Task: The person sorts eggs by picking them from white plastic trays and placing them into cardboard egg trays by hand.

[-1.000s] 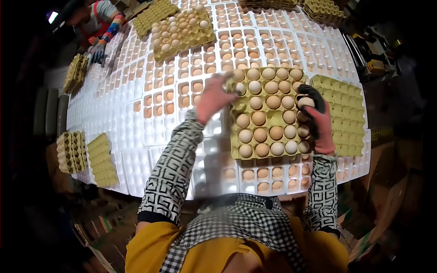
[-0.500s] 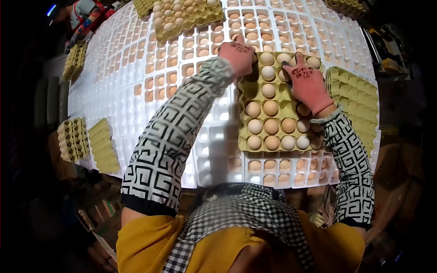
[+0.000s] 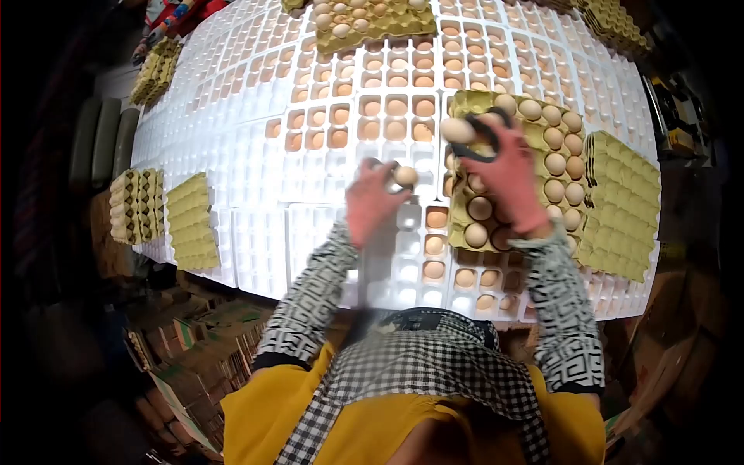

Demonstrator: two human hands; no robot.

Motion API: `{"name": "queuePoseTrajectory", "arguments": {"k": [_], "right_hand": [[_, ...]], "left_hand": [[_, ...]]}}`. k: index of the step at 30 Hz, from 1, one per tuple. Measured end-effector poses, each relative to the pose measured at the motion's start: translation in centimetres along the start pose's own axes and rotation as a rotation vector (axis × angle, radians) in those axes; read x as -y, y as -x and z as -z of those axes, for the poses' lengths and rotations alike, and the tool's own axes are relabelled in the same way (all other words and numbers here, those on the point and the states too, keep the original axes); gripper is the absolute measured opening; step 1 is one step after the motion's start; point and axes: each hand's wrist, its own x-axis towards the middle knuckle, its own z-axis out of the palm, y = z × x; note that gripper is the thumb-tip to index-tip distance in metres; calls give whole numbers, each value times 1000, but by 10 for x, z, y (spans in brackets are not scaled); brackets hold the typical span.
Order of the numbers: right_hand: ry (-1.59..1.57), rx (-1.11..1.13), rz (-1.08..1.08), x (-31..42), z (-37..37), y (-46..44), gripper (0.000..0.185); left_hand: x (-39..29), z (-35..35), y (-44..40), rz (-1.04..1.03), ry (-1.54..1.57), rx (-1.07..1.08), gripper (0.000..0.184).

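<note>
Two pale tan eggs (image 3: pixel 458 131), apart, in separate gloved hands (image 3: pixel 508 172)

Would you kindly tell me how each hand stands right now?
Left hand: closed, fingertips holding an egg over a white tray.
Right hand: closed, fingers holding another egg.

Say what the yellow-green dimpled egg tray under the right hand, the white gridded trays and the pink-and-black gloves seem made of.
Yellow-green egg tray: probably moulded pulp, with matte, soft-edged cups.
White trays: likely plastic or foam, smooth with bright highlights.
Gloves: perhaps knitted fabric, dull pink, the black areas possibly coated; blur leaves this open.
</note>
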Motion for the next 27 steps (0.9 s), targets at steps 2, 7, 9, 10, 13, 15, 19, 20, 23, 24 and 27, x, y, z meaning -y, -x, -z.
{"name": "queuePoseTrajectory", "arguments": {"k": [2, 7, 9, 10, 13, 15, 19, 20, 23, 24, 27], "right_hand": [[-22, 147, -99, 18, -54, -4, 59], [255, 548, -180, 35, -132, 9, 56], [287, 390, -177, 41, -134, 22, 50], [220, 306, -132, 45, -138, 21, 50], [-6, 158, 99, 59, -166, 18, 53], [114, 205, 368, 51, -200, 8, 53], [-20, 321, 207, 53, -197, 10, 56], [-92, 180, 278, 60, -172, 6, 56], [92, -171, 248, 30, -69, -9, 45], [188, -210, 74, 15, -31, -21, 45], [505, 117, -372, -24, 8, -45, 51]], "left_hand": [[-16, -14, 2, 113, -98, 176, 72], [24, -22, 26, 28, 126, -35, 63], [74, -22, 16, 59, 384, -266, 44], [83, -16, 9, 145, 566, -379, 37], [75, 5, -10, 103, 889, -750, 26], [72, 3, -22, 91, 1124, -918, 30], [67, -15, -18, -37, 826, -811, 43], [72, -25, -18, -141, 545, -747, 42], [84, -52, -20, -304, 326, -506, 41], [70, -41, -20, -322, 346, -556, 40], [13, -15, -36, -337, 516, -482, 37]]}}
